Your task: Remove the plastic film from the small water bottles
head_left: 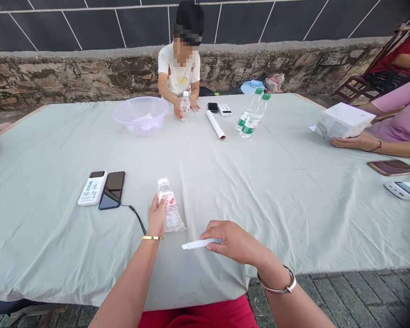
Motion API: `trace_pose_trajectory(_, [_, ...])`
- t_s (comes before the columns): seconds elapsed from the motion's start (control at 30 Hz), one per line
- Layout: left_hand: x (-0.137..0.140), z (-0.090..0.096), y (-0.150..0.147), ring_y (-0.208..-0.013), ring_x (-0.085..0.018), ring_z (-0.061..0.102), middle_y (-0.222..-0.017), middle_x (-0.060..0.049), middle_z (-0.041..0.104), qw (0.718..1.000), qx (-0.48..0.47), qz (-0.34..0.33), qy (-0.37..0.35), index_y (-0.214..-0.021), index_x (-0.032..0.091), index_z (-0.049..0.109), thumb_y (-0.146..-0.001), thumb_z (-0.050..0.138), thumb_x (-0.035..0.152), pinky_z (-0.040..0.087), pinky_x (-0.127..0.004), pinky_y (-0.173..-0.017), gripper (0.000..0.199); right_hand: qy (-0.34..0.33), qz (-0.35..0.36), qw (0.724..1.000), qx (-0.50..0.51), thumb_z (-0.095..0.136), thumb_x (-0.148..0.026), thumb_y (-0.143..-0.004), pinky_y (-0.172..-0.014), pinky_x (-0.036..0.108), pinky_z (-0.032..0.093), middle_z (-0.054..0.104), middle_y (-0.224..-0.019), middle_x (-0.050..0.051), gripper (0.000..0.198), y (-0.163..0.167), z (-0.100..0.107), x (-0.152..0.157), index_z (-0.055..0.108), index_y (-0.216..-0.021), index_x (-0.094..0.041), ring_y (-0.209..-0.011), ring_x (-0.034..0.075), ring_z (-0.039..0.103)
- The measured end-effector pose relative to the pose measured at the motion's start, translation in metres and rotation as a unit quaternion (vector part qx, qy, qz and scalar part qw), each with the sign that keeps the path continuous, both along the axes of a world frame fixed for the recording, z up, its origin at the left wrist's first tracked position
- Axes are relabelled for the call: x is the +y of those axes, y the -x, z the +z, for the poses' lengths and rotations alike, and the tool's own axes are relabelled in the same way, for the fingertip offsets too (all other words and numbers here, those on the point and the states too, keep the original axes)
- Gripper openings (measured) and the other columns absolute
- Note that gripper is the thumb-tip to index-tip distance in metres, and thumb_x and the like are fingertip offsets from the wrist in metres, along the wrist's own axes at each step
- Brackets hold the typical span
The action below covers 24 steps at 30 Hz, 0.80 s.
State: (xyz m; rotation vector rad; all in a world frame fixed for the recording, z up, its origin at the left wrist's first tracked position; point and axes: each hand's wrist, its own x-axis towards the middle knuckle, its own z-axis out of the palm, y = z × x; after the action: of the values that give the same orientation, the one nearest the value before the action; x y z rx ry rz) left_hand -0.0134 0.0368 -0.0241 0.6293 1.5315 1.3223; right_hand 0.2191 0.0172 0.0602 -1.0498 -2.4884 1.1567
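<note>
My left hand [157, 214] is closed around a small clear plastic bottle [173, 217] with a white cap and a red-and-white label. The bottle leans over the cloth, its cap pointing away from me. Its lower end looks crumpled and flared. To the right and nearer to me, my right hand [230, 241] grips a slim white pen-like tool [201, 243]. The tool's pale green tip points left, just short of the bottle's lower end and apart from it. Part of the tool is hidden under my fingers.
A white power bank [92, 188] and a black phone [112, 190] lie left of the bottle. Across the cloth-covered table [259, 182] are a purple basin [141, 130], a white roll [215, 125] and green-capped bottles [251, 123]. A person opposite holds a bottle [185, 107]; another holds a white box [345, 120].
</note>
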Motion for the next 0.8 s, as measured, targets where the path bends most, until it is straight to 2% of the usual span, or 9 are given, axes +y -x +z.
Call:
trace_pose_trajectory(0.03, [0.001, -0.001, 0.000, -0.076, -0.016, 0.065, -0.093, -0.005, 0.068, 1.000, 0.026, -0.002, 0.007, -0.126, 0.022, 0.052, -0.077, 0.058, 0.057, 0.050, -0.027, -0.066, 0.060, 0.018, -0.015, 1.000, 0.005, 0.059, -0.022, -0.084, -0.069, 0.023, 0.044, 0.065, -0.088, -0.001, 0.019, -0.004, -0.004, 0.003, 0.069, -0.098, -0.028, -0.077, 0.013, 0.060])
trace_pose_trajectory(0.1, [0.002, -0.002, -0.001, -0.081, -0.018, 0.065, -0.095, -0.005, 0.067, 0.996, 0.090, -0.004, 0.025, -0.129, 0.023, 0.049, -0.078, 0.058, 0.056, 0.050, -0.028, -0.069, 0.062, 0.002, -0.134, 0.991, -0.009, 0.055, -0.023, -0.085, -0.070, 0.025, 0.045, 0.065, -0.090, 0.001, 0.020, -0.007, -0.018, 0.017, 0.068, -0.101, -0.026, -0.079, 0.015, 0.060])
trace_pose_trajectory(0.2, [0.002, 0.001, -0.004, -0.093, -0.022, 0.063, -0.102, -0.008, 0.067, 0.978, 0.205, -0.010, 0.043, -0.131, 0.022, 0.047, -0.076, 0.060, 0.055, 0.049, -0.030, -0.076, 0.066, -0.084, -0.342, 0.932, -0.087, 0.049, -0.023, -0.088, -0.073, 0.030, 0.044, 0.064, -0.096, 0.006, 0.026, -0.007, -0.049, 0.048, 0.066, -0.108, -0.022, -0.084, 0.019, 0.060])
trace_pose_trajectory(0.27, [0.003, 0.006, -0.008, -0.104, -0.026, 0.060, -0.114, -0.011, 0.063, 0.960, 0.271, -0.030, 0.058, -0.133, 0.019, 0.044, -0.077, 0.058, 0.056, 0.046, -0.034, -0.084, 0.069, -0.127, -0.396, 0.899, -0.137, 0.047, -0.023, -0.088, -0.076, 0.033, 0.044, 0.063, -0.098, 0.010, 0.028, -0.006, -0.068, 0.065, 0.065, -0.110, -0.020, -0.089, 0.023, 0.058])
trace_pose_trajectory(0.4, [0.008, 0.015, -0.015, -0.121, -0.031, 0.049, -0.136, -0.021, 0.048, 0.931, 0.340, -0.081, 0.102, -0.140, 0.012, 0.034, -0.080, 0.051, 0.056, 0.038, -0.040, -0.097, 0.076, -0.167, -0.406, 0.880, -0.181, 0.047, -0.021, -0.087, -0.084, 0.040, 0.041, 0.062, -0.103, 0.014, 0.031, -0.006, -0.085, 0.075, 0.065, -0.111, -0.017, -0.098, 0.029, 0.053])
trace_pose_trajectory(0.53, [0.014, 0.014, -0.020, -0.125, -0.033, 0.045, -0.133, -0.023, 0.049, 0.923, 0.348, -0.103, 0.128, -0.138, 0.012, 0.037, -0.081, 0.048, 0.056, 0.037, -0.043, -0.097, 0.072, -0.193, -0.408, 0.885, -0.114, 0.049, -0.023, -0.085, -0.089, 0.045, 0.039, 0.054, -0.124, 0.016, 0.039, 0.017, -0.082, 0.058, 0.057, -0.122, -0.018, -0.109, 0.031, 0.049])
trace_pose_trajectory(0.67, [0.014, 0.006, -0.020, -0.123, -0.032, 0.047, -0.125, -0.019, 0.057, 0.943, 0.306, -0.099, 0.085, -0.129, 0.016, 0.049, -0.086, 0.044, 0.047, 0.037, -0.045, -0.097, 0.053, 0.007, -0.295, 0.955, 0.036, 0.043, -0.042, -0.090, -0.076, 0.034, 0.045, 0.064, -0.102, 0.009, 0.043, 0.064, -0.075, 0.039, 0.051, -0.125, -0.020, -0.084, 0.021, 0.060])
trace_pose_trajectory(0.73, [0.011, 0.002, -0.018, -0.120, -0.027, 0.050, -0.123, -0.014, 0.060, 0.949, 0.294, -0.097, 0.066, -0.127, 0.018, 0.051, -0.089, 0.041, 0.037, 0.038, -0.041, -0.097, 0.044, 0.073, -0.267, 0.958, 0.072, 0.043, -0.048, -0.089, -0.072, 0.032, 0.045, 0.066, -0.091, 0.006, 0.041, 0.082, -0.074, 0.035, 0.054, -0.118, -0.020, -0.078, 0.020, 0.060])
trace_pose_trajectory(0.8, [0.005, -0.002, -0.015, -0.111, -0.024, 0.057, -0.117, -0.011, 0.063, 0.958, 0.269, -0.086, 0.051, -0.126, 0.019, 0.052, -0.088, 0.041, 0.032, 0.043, -0.038, -0.093, 0.041, 0.087, -0.277, 0.952, 0.094, 0.052, -0.050, -0.083, -0.073, 0.032, 0.044, 0.065, -0.090, 0.004, 0.039, 0.090, -0.073, 0.033, 0.057, -0.109, -0.021, -0.081, 0.021, 0.059])
